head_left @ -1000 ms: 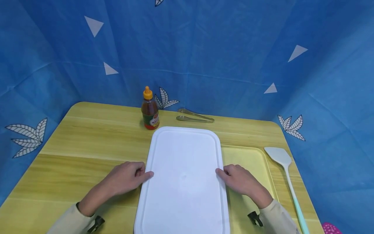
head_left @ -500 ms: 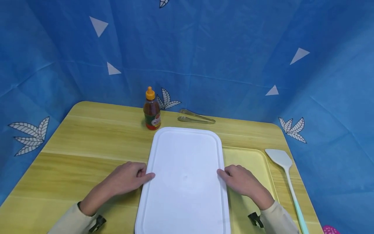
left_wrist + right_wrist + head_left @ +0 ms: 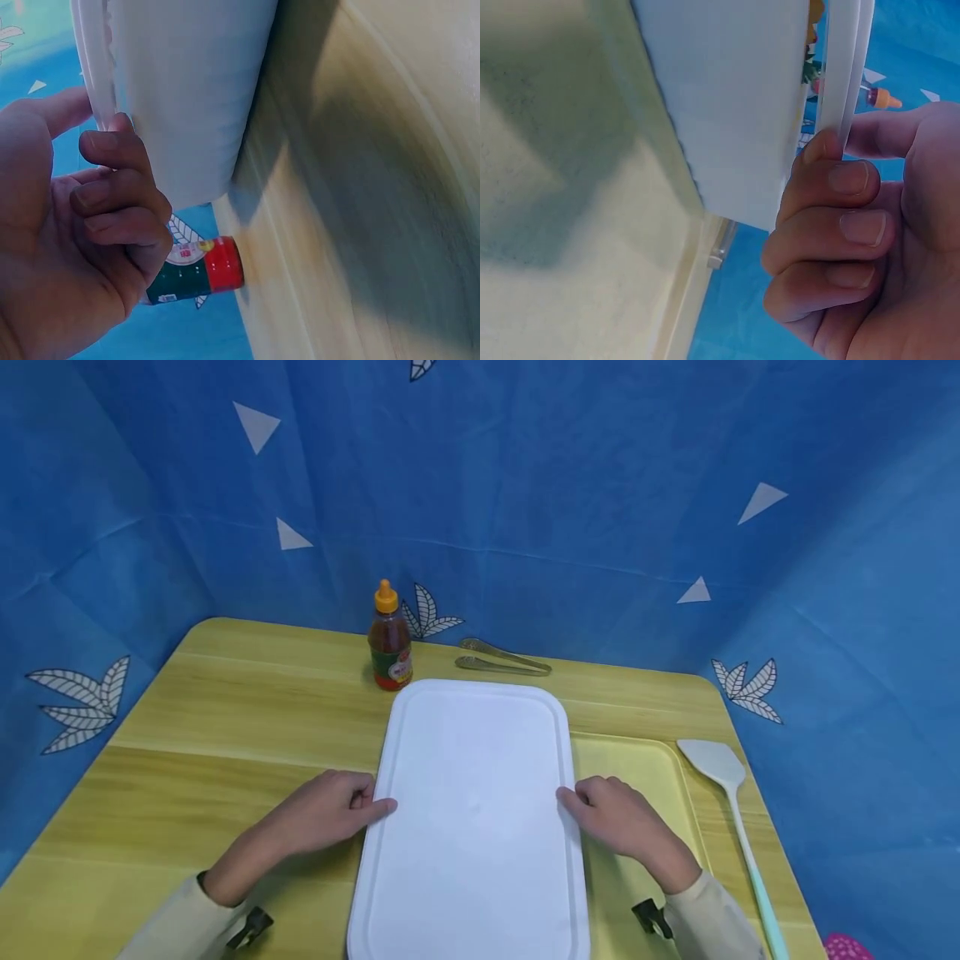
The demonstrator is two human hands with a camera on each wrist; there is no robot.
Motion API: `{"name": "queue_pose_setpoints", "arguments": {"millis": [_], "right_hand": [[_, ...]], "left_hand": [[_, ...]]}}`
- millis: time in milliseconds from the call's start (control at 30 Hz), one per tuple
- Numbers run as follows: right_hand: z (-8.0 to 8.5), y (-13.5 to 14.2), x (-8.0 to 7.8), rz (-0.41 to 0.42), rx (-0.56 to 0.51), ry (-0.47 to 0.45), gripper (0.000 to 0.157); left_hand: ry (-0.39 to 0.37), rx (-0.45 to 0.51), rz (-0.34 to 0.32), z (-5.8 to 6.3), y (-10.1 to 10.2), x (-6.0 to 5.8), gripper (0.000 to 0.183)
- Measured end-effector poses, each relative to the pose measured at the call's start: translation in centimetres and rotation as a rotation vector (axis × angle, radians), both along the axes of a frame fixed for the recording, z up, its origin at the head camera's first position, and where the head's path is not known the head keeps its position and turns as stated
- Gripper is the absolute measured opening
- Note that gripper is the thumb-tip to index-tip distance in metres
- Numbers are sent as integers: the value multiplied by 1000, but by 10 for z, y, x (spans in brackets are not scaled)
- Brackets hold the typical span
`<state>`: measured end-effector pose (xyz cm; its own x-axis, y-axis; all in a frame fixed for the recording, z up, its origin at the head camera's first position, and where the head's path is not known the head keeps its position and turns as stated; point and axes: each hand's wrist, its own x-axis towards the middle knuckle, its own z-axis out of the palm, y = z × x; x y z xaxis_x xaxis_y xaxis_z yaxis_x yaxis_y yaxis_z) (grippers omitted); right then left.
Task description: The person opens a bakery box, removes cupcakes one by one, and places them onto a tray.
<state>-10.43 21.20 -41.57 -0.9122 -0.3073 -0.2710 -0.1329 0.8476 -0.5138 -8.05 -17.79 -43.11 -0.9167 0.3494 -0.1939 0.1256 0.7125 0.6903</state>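
A white rectangular lid (image 3: 472,802) lies over a white box, whose side wall (image 3: 187,90) shows in the left wrist view. My left hand (image 3: 318,814) pinches the lid's left edge, thumb on top and curled fingers beneath the rim. On the opposite edge my right hand (image 3: 622,822) grips the same way. In the right wrist view a narrow gap separates the lid from the box wall (image 3: 720,90), and orange and green things (image 3: 810,67) show through it. What they are cannot be made out.
A pale yellow tray (image 3: 637,768) lies right of the box, partly hidden by it. Beyond it is a spatula (image 3: 738,802) with a mint handle. Behind the box stand a sauce bottle (image 3: 390,652) with an orange cap and metal tongs (image 3: 504,662). Blue cloth (image 3: 525,527) surrounds the table.
The head view has shifted slightly. Over the last half second the lid and both hands have risen a little relative to the bottle and tongs. Both grips look the same.
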Motion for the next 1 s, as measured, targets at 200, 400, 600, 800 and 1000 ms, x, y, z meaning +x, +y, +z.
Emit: {"name": "queue_pose_setpoints", "arguments": {"millis": [200,400,600,800,1000], "right_hand": [[3,-5,-1,4,-14,0,51],[11,-17,-4,8,-66,-11,53],[23,-33,-6,37,-150,-37,52],[34,-49,-8,40,-179,-50,52],[39,-66,-8,42,-201,-73,51]], "left_hand": [[-5,14,2,1,-6,1,49],[-8,58,15,11,-20,4,50],[-25,101,38,27,-39,8,48],[-8,77,52,40,-54,9,47],[-1,52,87,43,-69,16,46]]}}
